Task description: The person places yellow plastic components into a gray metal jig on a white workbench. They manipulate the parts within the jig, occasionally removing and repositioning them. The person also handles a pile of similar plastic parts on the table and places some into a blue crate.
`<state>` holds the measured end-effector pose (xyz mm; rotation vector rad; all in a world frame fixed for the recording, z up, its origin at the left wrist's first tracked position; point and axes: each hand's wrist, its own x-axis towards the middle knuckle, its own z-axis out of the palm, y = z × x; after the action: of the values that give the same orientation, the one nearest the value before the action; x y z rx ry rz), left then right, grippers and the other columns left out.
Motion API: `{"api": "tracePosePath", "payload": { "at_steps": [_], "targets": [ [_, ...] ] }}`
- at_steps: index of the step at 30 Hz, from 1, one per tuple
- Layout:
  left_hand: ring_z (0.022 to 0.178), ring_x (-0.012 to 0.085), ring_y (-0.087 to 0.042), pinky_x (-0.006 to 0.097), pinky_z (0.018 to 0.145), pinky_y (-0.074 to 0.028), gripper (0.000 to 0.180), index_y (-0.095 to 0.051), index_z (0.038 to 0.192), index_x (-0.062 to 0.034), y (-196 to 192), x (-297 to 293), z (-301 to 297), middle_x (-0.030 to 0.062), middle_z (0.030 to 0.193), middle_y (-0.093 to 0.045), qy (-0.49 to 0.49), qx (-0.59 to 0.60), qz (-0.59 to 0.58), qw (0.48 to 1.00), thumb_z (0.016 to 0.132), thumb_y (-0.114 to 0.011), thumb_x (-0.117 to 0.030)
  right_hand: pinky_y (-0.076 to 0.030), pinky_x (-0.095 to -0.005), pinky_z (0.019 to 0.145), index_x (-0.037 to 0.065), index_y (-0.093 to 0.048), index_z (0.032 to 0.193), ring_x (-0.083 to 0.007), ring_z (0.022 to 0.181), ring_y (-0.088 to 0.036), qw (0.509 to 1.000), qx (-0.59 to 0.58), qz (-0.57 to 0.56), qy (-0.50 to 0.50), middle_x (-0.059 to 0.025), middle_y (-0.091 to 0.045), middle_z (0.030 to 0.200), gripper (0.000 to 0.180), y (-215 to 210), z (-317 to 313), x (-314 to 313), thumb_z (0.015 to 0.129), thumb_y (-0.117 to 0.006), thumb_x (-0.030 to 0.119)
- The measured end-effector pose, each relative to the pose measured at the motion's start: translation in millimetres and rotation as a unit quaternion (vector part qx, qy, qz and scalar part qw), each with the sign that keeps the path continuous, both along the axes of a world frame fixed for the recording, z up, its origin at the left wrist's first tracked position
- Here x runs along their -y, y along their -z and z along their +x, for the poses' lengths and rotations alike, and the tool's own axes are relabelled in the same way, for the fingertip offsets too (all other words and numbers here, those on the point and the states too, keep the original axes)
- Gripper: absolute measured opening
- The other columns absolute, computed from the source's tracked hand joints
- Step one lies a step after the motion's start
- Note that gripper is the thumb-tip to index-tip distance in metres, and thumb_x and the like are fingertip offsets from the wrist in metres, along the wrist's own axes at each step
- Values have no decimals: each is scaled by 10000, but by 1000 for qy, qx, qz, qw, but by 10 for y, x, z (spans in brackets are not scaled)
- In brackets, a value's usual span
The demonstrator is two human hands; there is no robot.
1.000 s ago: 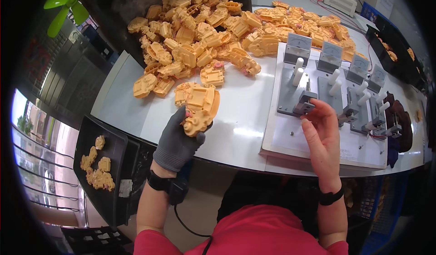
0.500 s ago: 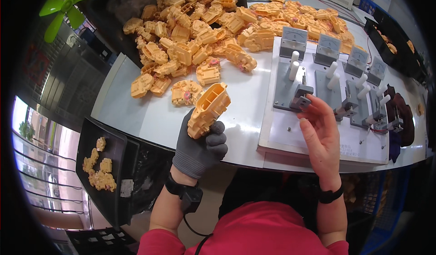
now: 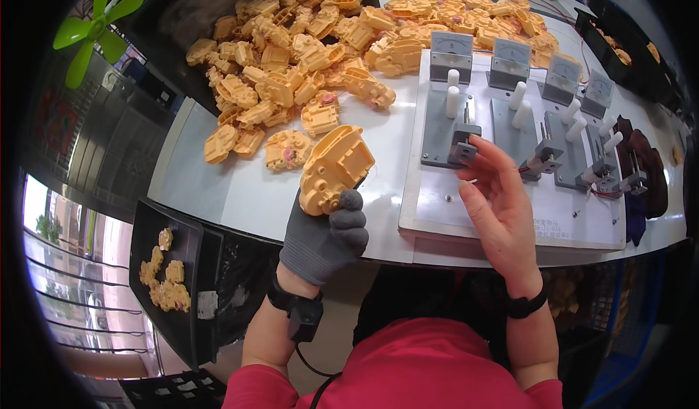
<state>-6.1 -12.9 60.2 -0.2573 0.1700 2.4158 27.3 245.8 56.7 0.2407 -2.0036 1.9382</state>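
Note:
A yellow-orange plastic housing (image 3: 336, 170) is held up over the near table edge. My left hand (image 3: 324, 227), in a grey glove, is closed around its lower end. My right hand (image 3: 502, 205) is bare, its thumb and fingers bent but apart, with nothing between them. Its index fingertip reaches the small grey block (image 3: 464, 144) on the leftmost test station; I cannot tell whether it presses it. Two white pegs (image 3: 452, 103) rise from that station's grey plate, and a dial meter (image 3: 451, 56) stands behind it.
More stations with dial meters (image 3: 510, 63) line the white board (image 3: 437, 219) to the right. A heap of similar housings (image 3: 284, 59) covers the table's back. Black trays with housings stand at the lower left (image 3: 196, 285) and far right (image 3: 633, 37). A green fan (image 3: 97, 29) is at upper left.
The housing in my left hand has turned, so its flat, rectangular-recessed side shows more. The whole view has shifted slightly. My right hand stays by the grey block.

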Motion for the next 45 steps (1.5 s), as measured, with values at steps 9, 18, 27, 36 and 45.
{"api": "tracePosePath", "payload": {
  "at_steps": [9, 18, 27, 36, 45],
  "targets": [
    [625, 122, -500, 247, 534, -411, 405, -603, 1172, -115, -153, -107, -158, 34, 860, -630, -18, -24, -209, 977, 997, -542, -475, -485, -289, 912, 78, -523, 1447, -143, 1061, -633, 1000, -3, 11, 3, -68, -641, 1223, 535, 1, -5, -12, 939, -692, 90],
    [604, 86, -476, 222, 533, -414, 386, -621, 1165, -151, -263, -216, -357, 3, 828, -609, -8, -75, -308, 948, 993, -558, -491, -506, -289, 874, 76, -603, 1305, -137, 1000, -646, 999, -16, 8, -39, -55, -647, 1141, 388, -24, -16, -64, 930, -703, 90],
    [901, 86, -646, 234, 695, -534, 512, -527, 1447, -142, -671, -842, -915, 48, 1184, -636, -94, -410, -611, 670, 1015, -573, -414, -513, -289, 848, 71, -625, 1216, -146, 955, -650, 999, -15, 27, -40, -50, -634, 1071, 326, -94, 14, -92, 910, -731, 112],
    [1003, 382, -695, 415, 863, -530, 643, -455, 1469, -87, -1013, -1252, -953, 267, 1117, -687, -39, -633, -736, 235, 996, -548, -512, -509, -292, 790, 51, -622, 1221, -162, 893, -629, 997, -49, 41, -40, -74, -618, 1063, 351, -58, -17, -97, 895, -732, 124],
    [996, 288, -688, 371, 827, -543, 783, -314, 1573, -60, -744, -1208, -1227, 230, 1226, -664, 73, -656, -697, 280, 1015, -477, -585, -511, -294, 777, 57, -621, 1232, -159, 892, -630, 997, -44, 52, -30, -75, -617, 1062, 375, -84, 6, -73, 888, -743, 141]
  ]
}}
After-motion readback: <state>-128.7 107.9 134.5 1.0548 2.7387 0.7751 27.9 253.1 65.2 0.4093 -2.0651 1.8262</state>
